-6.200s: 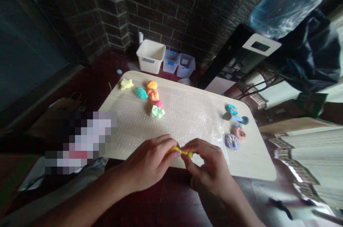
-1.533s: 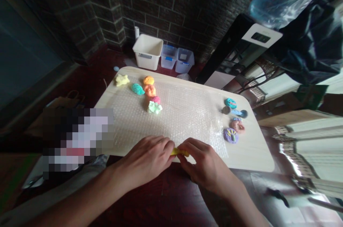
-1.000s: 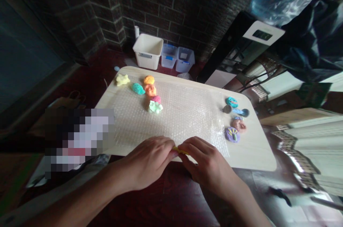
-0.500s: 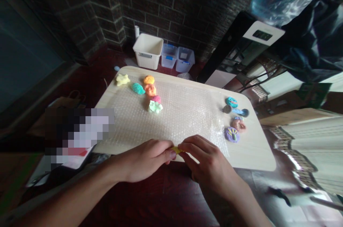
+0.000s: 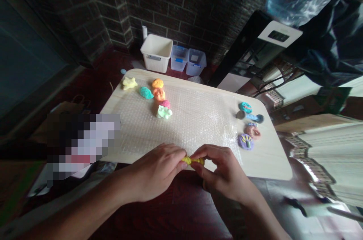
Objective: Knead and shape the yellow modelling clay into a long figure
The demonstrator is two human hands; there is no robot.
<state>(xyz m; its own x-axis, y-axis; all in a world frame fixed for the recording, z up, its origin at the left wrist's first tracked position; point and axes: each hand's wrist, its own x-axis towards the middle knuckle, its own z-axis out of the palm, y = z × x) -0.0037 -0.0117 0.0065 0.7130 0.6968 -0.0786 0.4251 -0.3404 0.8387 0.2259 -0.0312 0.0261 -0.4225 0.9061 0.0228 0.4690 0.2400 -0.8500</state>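
Note:
My left hand (image 5: pixel 155 172) and my right hand (image 5: pixel 222 170) meet at the table's near edge. Their fingertips pinch a twisted strip of yellow modelling clay (image 5: pixel 193 161) between them. The bubble wrap (image 5: pixel 181 126) on the pale wooden table (image 5: pixel 269 164) lies just beyond my hands. Farther off are a yellow star (image 5: pixel 129 83), a teal lump (image 5: pixel 146 92), an orange lump (image 5: pixel 159 95) and a pale green piece (image 5: pixel 164 112). At the right sit a purple disc (image 5: pixel 245 142) and a pink ring (image 5: pixel 252 130).
A white basket (image 5: pixel 156 53) and a clear plastic bin (image 5: pixel 178 58) stand on the floor beyond the table, by a brick wall (image 5: pixel 176 9). A black stand (image 5: pixel 244 47) rises at the table's far right. A pixelated patch (image 5: pixel 82 145) covers the left.
The yellow clay now shows as a longer twisted strip between my fingers. Earlier it was mostly hidden. My hands have moved slightly apart.

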